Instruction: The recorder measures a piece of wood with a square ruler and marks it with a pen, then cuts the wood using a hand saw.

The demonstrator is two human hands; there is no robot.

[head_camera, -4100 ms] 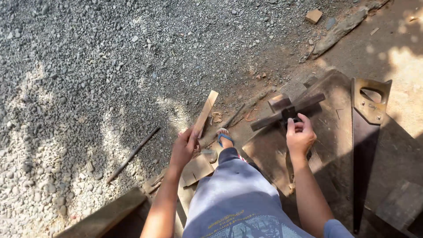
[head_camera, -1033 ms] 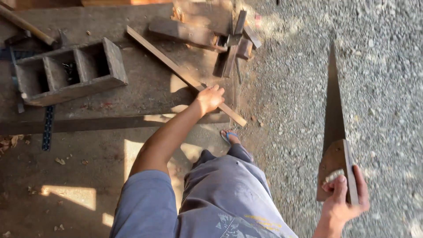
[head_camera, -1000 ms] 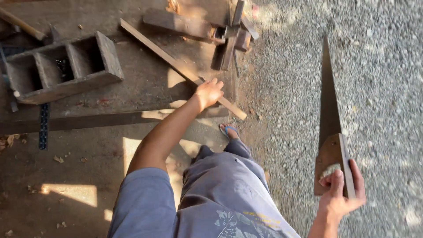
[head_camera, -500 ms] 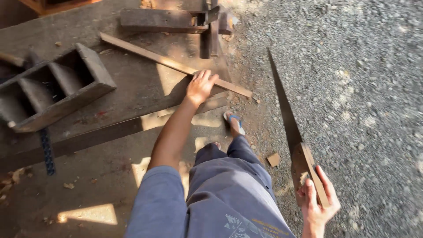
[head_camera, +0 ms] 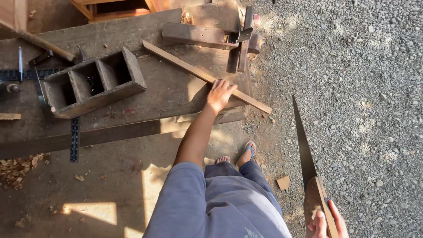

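My left hand [head_camera: 219, 93] presses flat on a long thin wooden strip [head_camera: 185, 68] that lies slantwise across the worn wooden workbench [head_camera: 132, 114]; the strip's near end overhangs the bench edge. My right hand [head_camera: 326, 222] at the bottom right grips the wooden handle of a hand saw [head_camera: 304, 145], its blade pointing up and away over the gravel, apart from the strip. My foot in a blue sandal [head_camera: 249, 152] stands on the ground below the bench edge.
A wooden box with three compartments [head_camera: 90, 83] sits on the bench left of the strip. A wooden hand plane [head_camera: 211, 36] lies at the back. A metal square [head_camera: 74, 136], a hammer handle [head_camera: 44, 44] and shavings [head_camera: 15, 167] are at the left. Gravel [head_camera: 352, 66] covers the right.
The view swung from the gravel onto the bench. Over the last second my right hand with the saw dropped toward the lower right; my left hand stayed on the strip.
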